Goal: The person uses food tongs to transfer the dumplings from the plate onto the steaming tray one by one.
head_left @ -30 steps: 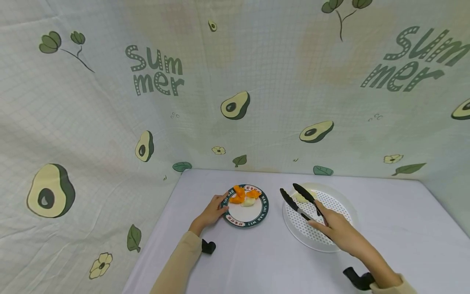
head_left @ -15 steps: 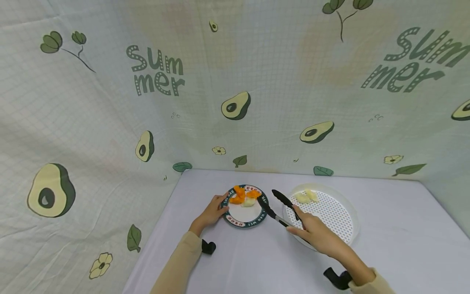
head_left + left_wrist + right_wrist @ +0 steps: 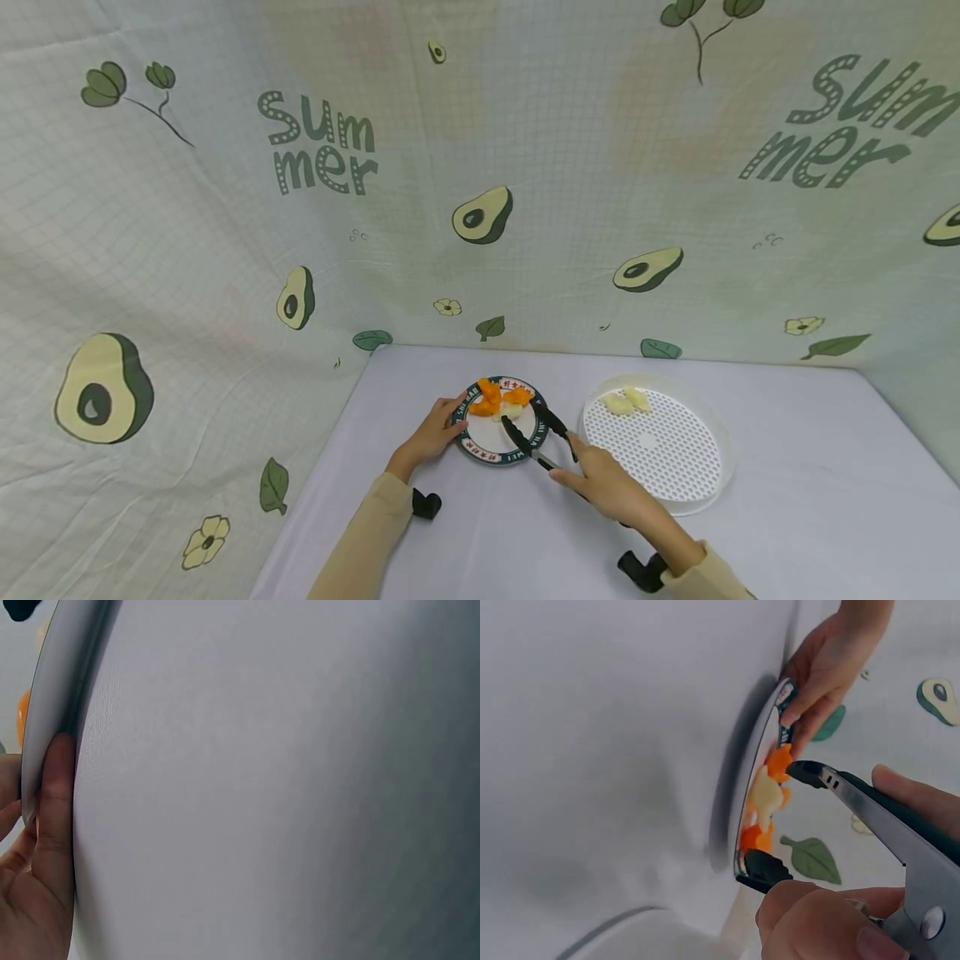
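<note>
My left hand (image 3: 431, 433) pinches the near-left rim of a small white plate (image 3: 491, 437) with a dark green lettered border; the left wrist view shows a finger under the rim (image 3: 52, 682). Several orange pieces (image 3: 486, 407) and a pale yellow piece (image 3: 765, 795) lie on the plate. My right hand (image 3: 611, 483) grips metal tongs (image 3: 870, 814) with black tips. The tongs are spread, their tips over the plate on either side of the pale piece.
Right of the plate stands a round white perforated tray (image 3: 652, 458), with pale yellow pieces (image 3: 617, 405) at its back left. A white cloth covers the table (image 3: 480, 533). Behind it hangs an avocado-printed curtain (image 3: 555, 167).
My right hand has carried the spread tongs leftward from over the perforated tray to over the plate. The left hand keeps its hold on the plate, which has not moved.
</note>
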### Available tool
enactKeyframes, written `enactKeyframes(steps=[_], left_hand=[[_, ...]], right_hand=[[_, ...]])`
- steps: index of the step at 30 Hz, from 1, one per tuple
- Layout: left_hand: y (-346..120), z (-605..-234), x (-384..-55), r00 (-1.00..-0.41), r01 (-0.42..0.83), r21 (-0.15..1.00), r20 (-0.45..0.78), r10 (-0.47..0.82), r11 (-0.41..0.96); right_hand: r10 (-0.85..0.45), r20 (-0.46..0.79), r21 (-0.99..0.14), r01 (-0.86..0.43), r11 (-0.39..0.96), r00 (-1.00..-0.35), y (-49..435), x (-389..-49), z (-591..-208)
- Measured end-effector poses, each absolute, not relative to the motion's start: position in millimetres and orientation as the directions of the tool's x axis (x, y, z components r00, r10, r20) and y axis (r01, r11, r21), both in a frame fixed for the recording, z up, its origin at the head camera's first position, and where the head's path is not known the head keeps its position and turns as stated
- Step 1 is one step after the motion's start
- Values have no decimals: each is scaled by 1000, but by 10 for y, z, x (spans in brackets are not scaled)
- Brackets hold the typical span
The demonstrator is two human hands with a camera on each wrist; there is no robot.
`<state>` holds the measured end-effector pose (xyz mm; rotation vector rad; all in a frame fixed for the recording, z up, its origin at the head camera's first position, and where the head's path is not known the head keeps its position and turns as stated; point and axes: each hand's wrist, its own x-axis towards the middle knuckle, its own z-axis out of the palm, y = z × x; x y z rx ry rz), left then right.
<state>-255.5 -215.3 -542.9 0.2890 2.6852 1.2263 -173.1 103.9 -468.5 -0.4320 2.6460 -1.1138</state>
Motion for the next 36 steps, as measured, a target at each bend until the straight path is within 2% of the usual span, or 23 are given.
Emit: enactKeyframes(steps=[8, 17, 36], left_hand=[[-2159, -5431, -2559, -965, 102, 764, -79, 249, 637], [-2162, -5429, -2573, -966, 108, 759, -74, 249, 642], [-2167, -5454, -2586, -965, 104, 751, -83, 251, 652]], right_hand=[[-345, -153, -714, -138, 687, -926, 903, -1768, -4776], [-343, -146, -689, -154, 708, -928, 812, -1797, -4823], [-357, -35, -649, -250, 719, -934, 834, -1751, -4887]])
